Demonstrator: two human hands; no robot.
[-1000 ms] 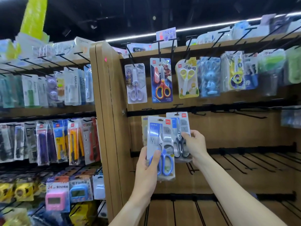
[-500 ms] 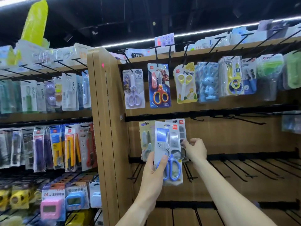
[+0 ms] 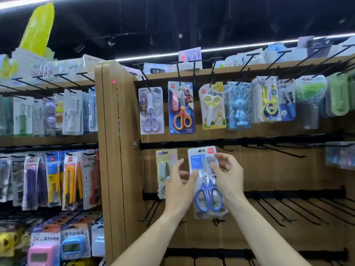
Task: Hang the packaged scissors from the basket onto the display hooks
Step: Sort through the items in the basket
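Note:
A packaged pair of blue-handled scissors hangs upright against the wooden display, its top at the black hook rail. My right hand pinches its upper right part, thumb on the front. My left hand is beside its left edge with fingers spread, and only the thumb touches the pack. A second grey pack shows partly behind the blue one. To the left hangs a yellow-green scissors pack. The basket is out of view.
Bare black hooks stick out to the right on the same rail, and several more on the rail below. Scissors packs fill the top row. A wooden side panel separates shelves of cutters on the left.
The blue scissors pack moved right and up to the rail, in front of the grey pack. My right hand shifted onto it. My left hand loosened from a full grip to a thumb touch.

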